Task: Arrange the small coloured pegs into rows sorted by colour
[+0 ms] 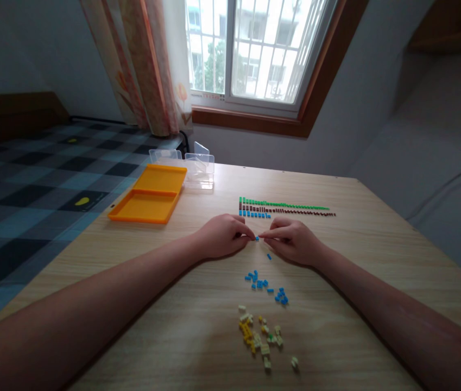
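A small blue building brick [257,239] is between the fingertips of my two hands, just above or on the table. My left hand [227,234], fingers curled and pressed together, meets it from the left. My right hand [291,239] pinches at it from the right, index finger stretched toward it. Just below my right hand lies a loose blue brick [269,256]. Beyond my hands run a green row of bricks [283,204], a dark brown row [287,210] and a shorter blue row [254,214].
Nearer me lie scattered blue bricks [259,283] and a mixed pile of yellow and cream bricks [260,336]. An open orange case [144,206] stands at the left, with clear plastic boxes [200,176] behind it. The wooden table [356,255] reaches toward the window wall.
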{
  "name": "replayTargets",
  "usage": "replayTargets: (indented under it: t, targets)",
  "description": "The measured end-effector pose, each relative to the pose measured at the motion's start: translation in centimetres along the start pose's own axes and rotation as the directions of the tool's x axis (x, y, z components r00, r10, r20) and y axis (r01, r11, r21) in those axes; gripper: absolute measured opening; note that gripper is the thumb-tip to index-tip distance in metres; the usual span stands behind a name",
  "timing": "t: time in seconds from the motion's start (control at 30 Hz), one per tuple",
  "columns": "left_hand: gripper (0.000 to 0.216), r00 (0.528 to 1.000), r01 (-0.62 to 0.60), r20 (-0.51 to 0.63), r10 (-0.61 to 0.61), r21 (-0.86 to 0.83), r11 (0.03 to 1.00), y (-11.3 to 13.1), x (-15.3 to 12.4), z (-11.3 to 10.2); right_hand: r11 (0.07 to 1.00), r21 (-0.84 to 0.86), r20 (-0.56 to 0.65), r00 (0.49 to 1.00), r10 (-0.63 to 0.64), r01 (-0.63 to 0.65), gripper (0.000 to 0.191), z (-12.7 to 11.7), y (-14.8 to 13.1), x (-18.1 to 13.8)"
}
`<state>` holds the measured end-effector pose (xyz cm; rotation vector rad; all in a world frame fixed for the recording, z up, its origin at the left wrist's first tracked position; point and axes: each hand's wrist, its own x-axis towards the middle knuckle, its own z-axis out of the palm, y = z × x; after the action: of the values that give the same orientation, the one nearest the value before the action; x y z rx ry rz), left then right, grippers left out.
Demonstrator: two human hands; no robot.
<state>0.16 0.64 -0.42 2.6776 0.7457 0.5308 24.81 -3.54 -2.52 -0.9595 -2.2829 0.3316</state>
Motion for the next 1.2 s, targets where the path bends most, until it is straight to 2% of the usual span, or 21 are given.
replayTargets:
  t: [0.17,0.3,0.5,0.67,0.93,1.07,1.2]
  targets:
    - [0.028,1.000,-0.003,-0.008,0.003,0.014,1.000,0.0,0.0,0.1,0.999,-0.055,0.062,0.998,0.003,0.001,0.024,0.0,-0.4,0.0]
    - [0.028,1.000,-0.001,0.000,0.001,0.012,1.000,0.0,0.0,0.0,0.997,-0.082,0.063,0.998,0.010,-0.005,0.024,-0.6,0.0,-0.1]
    - [0.028,1.000,0.021,-0.003,-0.021,0.019,1.000,0.3,0.0,-0.1,0.971,-0.203,-0.012,0.992,0.129,-0.128,0.025,-2.2,2.8,-0.3]
    - [0.028,1.000,0.025,-0.007,-0.025,0.019,1.000,0.3,0.0,0.0,0.942,-0.254,-0.085,0.975,0.203,-0.218,0.028,-2.3,4.0,-0.1]
    - [0.027,1.000,0.019,-0.008,-0.019,0.026,0.999,0.1,0.0,0.1,0.918,-0.307,-0.112,0.967,0.227,-0.251,0.027,-1.8,4.0,-0.1]
    - [0.027,1.000,0.019,-0.004,-0.019,0.020,1.000,0.0,0.0,0.2,0.909,-0.327,-0.085,0.966,0.244,-0.259,0.027,-2.0,3.9,0.1]
    - [0.027,1.000,0.017,0.000,-0.017,0.028,0.999,0.1,0.0,0.2,0.913,-0.351,-0.032,0.977,0.209,-0.207,0.028,-2.2,4.0,0.1]
